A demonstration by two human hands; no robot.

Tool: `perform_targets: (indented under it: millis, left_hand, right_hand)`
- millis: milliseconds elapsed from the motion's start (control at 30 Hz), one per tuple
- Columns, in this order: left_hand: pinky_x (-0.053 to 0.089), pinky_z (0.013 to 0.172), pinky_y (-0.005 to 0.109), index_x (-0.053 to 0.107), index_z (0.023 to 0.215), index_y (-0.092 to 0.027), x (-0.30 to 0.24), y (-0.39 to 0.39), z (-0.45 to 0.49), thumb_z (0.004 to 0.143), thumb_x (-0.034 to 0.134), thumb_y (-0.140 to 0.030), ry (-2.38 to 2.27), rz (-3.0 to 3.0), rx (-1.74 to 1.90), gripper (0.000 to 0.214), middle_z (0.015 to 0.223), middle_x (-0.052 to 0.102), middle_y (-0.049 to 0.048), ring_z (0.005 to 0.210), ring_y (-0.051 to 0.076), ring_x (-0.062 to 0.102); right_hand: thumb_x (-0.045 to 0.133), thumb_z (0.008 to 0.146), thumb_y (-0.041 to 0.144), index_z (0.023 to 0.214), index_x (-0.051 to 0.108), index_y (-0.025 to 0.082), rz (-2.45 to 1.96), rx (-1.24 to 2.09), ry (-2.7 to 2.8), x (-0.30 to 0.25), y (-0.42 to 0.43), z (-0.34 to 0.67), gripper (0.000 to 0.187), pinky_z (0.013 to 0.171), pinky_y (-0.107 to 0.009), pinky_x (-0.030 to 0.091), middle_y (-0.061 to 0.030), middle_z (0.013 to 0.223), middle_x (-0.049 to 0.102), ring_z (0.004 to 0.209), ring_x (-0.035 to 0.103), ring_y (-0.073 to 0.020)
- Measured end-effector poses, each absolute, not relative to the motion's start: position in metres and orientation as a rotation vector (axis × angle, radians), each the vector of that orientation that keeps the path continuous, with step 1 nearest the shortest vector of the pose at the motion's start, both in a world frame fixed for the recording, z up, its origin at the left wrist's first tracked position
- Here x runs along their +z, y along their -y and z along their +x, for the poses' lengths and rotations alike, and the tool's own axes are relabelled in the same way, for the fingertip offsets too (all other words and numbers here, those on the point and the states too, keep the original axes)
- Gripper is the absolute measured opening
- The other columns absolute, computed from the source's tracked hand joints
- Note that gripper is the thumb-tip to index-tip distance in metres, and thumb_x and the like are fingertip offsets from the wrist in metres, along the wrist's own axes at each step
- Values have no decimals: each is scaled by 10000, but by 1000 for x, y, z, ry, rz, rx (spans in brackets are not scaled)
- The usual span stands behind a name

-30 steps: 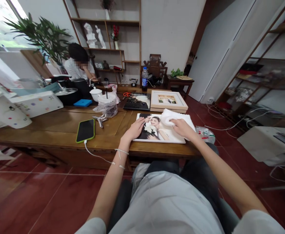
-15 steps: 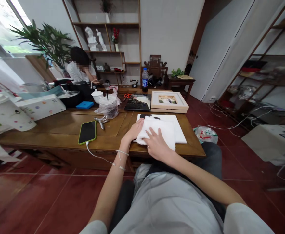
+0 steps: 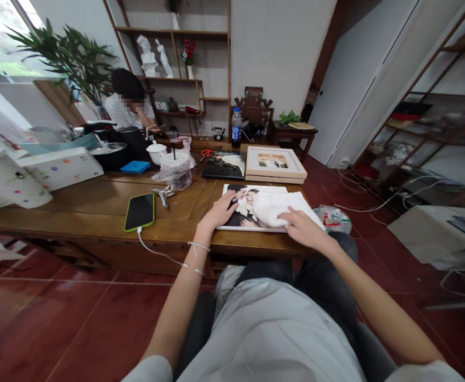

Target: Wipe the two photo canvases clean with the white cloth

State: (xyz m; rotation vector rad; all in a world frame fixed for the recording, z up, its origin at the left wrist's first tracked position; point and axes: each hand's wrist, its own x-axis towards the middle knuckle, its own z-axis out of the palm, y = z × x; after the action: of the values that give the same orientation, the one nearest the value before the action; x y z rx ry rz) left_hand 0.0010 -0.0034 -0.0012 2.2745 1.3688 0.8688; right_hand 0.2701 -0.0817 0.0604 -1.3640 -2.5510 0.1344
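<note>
A photo panel [image 3: 240, 218] with a printed couple lies flat near the front edge of the wooden table. My left hand [image 3: 219, 210] rests on its left side, fingers stretched out and holding nothing. On the panel's right half my right hand [image 3: 301, 227] grips a white towel [image 3: 274, 208], which is bunched on its left and spreads past the panel's right side. The towel hides the right part of the picture.
Behind the panel lie a dark photo panel [image 3: 223, 165] and a pale framed picture [image 3: 275, 163]. To the left are a phone [image 3: 140, 212] on a cable, a metal object [image 3: 163, 195] and a bagged cup [image 3: 175, 168]. A person [image 3: 131, 103] sits at the far left.
My right hand has moved to the right with the towel, uncovering the printed couple. My left hand stays at the panel's left side.
</note>
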Motion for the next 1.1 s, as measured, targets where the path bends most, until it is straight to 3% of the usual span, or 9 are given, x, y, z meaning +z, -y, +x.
perform_targets:
  millis: [133, 333, 467, 567, 733, 867, 1000, 1100]
  left_hand:
    - [251, 1102, 441, 461, 1291, -170, -1, 4, 1, 899, 397, -363, -1363, 2268, 888, 441, 1442, 380, 132, 1364, 228, 294]
    - [253, 1101, 451, 453, 1296, -169, 0, 5, 2, 908, 380, -377, -1377, 2285, 861, 446, 1444, 376, 130, 1360, 233, 298]
    - [248, 1109, 424, 439, 1306, -143, -1, 3, 2, 911, 373, -365, -1390, 2309, 844, 458, 1443, 375, 136, 1356, 223, 304]
    - [252, 1104, 438, 442, 1304, -148, -3, 1, 2, 909, 379, -371, -1390, 2304, 848, 458, 1443, 376, 132, 1356, 232, 302]
    - [252, 1099, 443, 443, 1301, -169, -6, 0, 1, 906, 381, -387, -1389, 2286, 866, 455, 1446, 372, 131, 1358, 234, 298]
    - [247, 1100, 447, 442, 1302, -165, -4, 1, 2, 905, 381, -379, -1384, 2282, 867, 455, 1440, 381, 133, 1360, 232, 296]
    - [247, 1098, 459, 456, 1292, -173, -2, 2, 3, 900, 387, -365, -1377, 2282, 877, 442, 1436, 389, 131, 1358, 235, 301]
    - [250, 1096, 467, 462, 1288, -171, -1, 2, 2, 899, 385, -365, -1384, 2274, 865, 441, 1439, 385, 130, 1357, 238, 305]
  right_hand:
    - [394, 694, 49, 1094, 645, 182, -1416, 89, 2463, 60, 28, 279, 490, 1015, -392, 347, -59, 1127, 672, 1069, 583, -249]
    - [374, 717, 47, 1145, 608, 143, -1434, 42, 2447, 57, -10, 269, 497, 1060, -447, 256, -95, 1232, 610, 1135, 539, -263]
    - [397, 706, 49, 1126, 616, 138, -1396, 58, 2515, 57, 27, 268, 481, 1052, -454, 276, -107, 1232, 605, 1197, 483, -268]
    - [394, 688, 33, 1103, 622, 161, -1299, 112, 2617, 63, 75, 270, 491, 1083, -473, 225, -99, 1275, 570, 1295, 378, -256]
    - [400, 616, 12, 1016, 648, 209, -1178, 290, 2735, 73, 130, 271, 511, 1120, -457, 161, -65, 1333, 521, 1337, 320, -230]
    - [415, 671, 49, 968, 657, 214, -1223, 343, 2651, 69, 111, 277, 417, 1049, -447, 301, -57, 1223, 605, 1285, 396, -259]
    - [481, 735, 148, 842, 667, 179, -1218, 325, 2571, 66, 52, 283, 217, 896, -378, 429, -45, 897, 696, 945, 614, -243]
    - [538, 742, 230, 836, 659, 148, -1196, 303, 2534, 67, 10, 282, 173, 834, -341, 450, -66, 902, 692, 874, 620, -234]
